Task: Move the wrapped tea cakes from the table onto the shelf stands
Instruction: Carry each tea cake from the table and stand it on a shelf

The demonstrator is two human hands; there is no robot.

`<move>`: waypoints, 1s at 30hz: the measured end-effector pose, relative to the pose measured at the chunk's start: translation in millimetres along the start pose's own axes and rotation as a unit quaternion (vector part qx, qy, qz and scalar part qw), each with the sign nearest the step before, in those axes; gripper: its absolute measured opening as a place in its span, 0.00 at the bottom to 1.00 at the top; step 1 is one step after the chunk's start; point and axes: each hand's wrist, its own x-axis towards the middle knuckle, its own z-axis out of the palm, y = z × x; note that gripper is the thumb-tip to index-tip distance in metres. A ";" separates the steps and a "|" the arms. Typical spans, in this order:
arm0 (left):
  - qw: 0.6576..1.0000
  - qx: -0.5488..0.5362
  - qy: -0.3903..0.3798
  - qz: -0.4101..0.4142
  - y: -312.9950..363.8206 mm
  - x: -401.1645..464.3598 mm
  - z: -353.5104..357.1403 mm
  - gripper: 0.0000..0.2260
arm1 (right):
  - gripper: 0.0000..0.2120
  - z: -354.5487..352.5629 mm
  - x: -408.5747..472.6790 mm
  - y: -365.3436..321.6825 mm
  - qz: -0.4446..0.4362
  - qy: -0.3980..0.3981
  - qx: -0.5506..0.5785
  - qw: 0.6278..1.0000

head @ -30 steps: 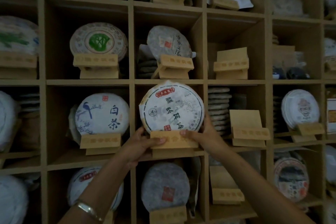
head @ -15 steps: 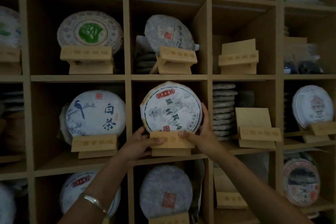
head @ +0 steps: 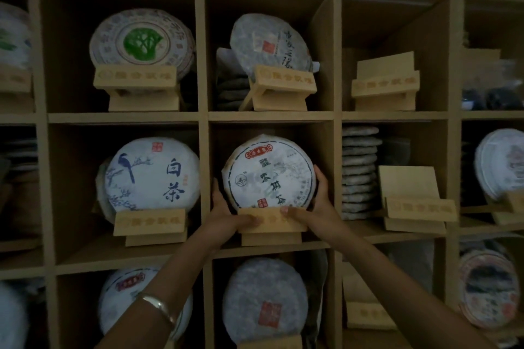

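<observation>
**Seating a tea cake on its stand**

My left hand [head: 226, 214] is cupping the left edge of the wrapped tea cake [head: 268, 174], thumb pressing on the wooden stand [head: 272, 225]; my right hand [head: 310, 207] is gripping its right edge, thumb on the same stand. The cake is resting upright in the middle cubby, so I am judging this one nearly placed.

Going left to right, the neighbouring bird-print cake [head: 151, 174] is already sitting on its stand and reading 白茶. My cake's writing is too blurred to read. To the right, two empty stands [head: 385, 85] [head: 414, 204] are waiting, so more cakes seem left. The table is out of view.
</observation>
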 end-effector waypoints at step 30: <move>0.971 -0.212 0.099 0.052 13.3 20.0 24.8 0.17 | 0.07 22.1 32.8 -26.4 0.135 0.209 0.218 0.944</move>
